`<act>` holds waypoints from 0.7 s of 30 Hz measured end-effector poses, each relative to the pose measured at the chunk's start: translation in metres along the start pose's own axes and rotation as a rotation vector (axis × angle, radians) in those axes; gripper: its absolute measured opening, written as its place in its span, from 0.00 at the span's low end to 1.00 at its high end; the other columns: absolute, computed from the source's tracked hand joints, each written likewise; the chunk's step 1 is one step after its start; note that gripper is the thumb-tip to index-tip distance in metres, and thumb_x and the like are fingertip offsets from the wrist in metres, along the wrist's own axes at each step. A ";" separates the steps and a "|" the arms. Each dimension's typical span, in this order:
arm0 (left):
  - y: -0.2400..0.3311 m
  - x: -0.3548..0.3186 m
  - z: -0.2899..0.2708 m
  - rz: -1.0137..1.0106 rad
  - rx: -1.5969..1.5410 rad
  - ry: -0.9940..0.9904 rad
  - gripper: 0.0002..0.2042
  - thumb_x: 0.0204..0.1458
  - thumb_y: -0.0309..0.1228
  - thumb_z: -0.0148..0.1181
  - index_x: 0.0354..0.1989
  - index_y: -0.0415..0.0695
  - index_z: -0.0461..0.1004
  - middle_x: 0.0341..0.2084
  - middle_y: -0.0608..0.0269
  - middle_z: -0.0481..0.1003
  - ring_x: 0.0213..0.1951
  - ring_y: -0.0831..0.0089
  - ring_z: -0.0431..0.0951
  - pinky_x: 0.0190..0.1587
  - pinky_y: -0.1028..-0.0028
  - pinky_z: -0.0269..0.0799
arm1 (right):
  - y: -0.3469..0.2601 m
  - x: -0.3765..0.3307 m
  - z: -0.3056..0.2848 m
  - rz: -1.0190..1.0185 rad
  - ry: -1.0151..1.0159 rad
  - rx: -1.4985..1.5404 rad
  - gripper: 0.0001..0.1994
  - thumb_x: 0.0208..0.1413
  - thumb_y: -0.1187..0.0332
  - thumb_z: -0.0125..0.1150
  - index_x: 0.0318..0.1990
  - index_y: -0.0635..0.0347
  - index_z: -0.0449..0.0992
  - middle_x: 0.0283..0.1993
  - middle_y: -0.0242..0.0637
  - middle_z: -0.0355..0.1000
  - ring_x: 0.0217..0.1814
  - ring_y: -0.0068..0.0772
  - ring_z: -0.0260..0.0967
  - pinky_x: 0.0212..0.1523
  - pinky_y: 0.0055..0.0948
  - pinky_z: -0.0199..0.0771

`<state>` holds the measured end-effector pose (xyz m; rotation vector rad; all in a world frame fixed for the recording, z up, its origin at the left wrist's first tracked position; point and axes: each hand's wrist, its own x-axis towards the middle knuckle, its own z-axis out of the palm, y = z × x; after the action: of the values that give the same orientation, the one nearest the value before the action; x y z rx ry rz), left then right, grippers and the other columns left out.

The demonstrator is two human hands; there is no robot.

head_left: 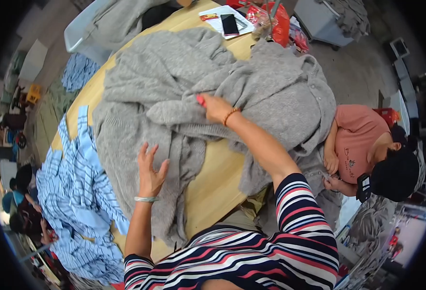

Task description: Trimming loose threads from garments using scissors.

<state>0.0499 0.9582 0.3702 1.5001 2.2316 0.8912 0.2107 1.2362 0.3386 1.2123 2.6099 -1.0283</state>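
Note:
A large pile of grey knitted garments [174, 82] covers the middle of a wooden table [217, 179]. My left hand [150, 169] rests flat with spread fingers on a grey knit piece near the table's front; a silver bangle sits on its wrist. My right hand [215, 107] reaches forward into the pile, its fingers closed around a small red tool [201, 100] and touching the grey knit. An orange bracelet circles that wrist.
Blue striped shirts [77, 203] lie at the table's left edge. A phone [229, 23], papers and red packets [275, 19] sit at the far end. A person in a pink top and dark cap [367, 154] handles the grey knit at the right. Bins stand beyond.

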 end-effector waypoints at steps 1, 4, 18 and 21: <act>0.001 0.013 -0.005 0.010 0.004 -0.008 0.27 0.46 0.28 0.65 0.57 0.44 0.66 0.62 0.46 0.57 0.63 0.49 0.57 0.61 0.60 0.58 | 0.001 -0.006 0.007 0.024 -0.067 -0.053 0.31 0.43 0.69 0.60 0.59 0.57 0.61 0.46 0.56 0.72 0.49 0.56 0.69 0.48 0.44 0.69; -0.020 0.062 -0.020 0.156 0.198 0.036 0.28 0.44 0.25 0.65 0.58 0.46 0.65 0.63 0.48 0.56 0.64 0.49 0.55 0.63 0.58 0.55 | 0.015 -0.067 -0.015 -0.103 -0.122 0.150 0.29 0.45 0.69 0.60 0.59 0.56 0.62 0.47 0.52 0.72 0.48 0.52 0.71 0.48 0.41 0.69; 0.073 0.344 0.165 0.661 1.010 -0.475 0.62 0.22 0.41 0.78 0.70 0.58 0.41 0.69 0.56 0.44 0.69 0.53 0.45 0.64 0.43 0.46 | 0.138 -0.204 -0.090 0.374 0.765 0.217 0.25 0.49 0.79 0.58 0.58 0.67 0.64 0.54 0.48 0.68 0.58 0.41 0.65 0.58 0.30 0.61; 0.060 0.362 0.187 0.487 0.803 -0.777 0.60 0.23 0.40 0.77 0.69 0.57 0.44 0.66 0.58 0.50 0.65 0.56 0.53 0.58 0.44 0.56 | 0.145 -0.199 -0.079 0.399 0.699 0.228 0.26 0.49 0.79 0.57 0.58 0.66 0.63 0.55 0.53 0.67 0.59 0.51 0.64 0.58 0.33 0.62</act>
<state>0.0522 1.3639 0.2982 2.2465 1.6732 -0.5617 0.4643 1.2218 0.3886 2.3936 2.5189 -0.9580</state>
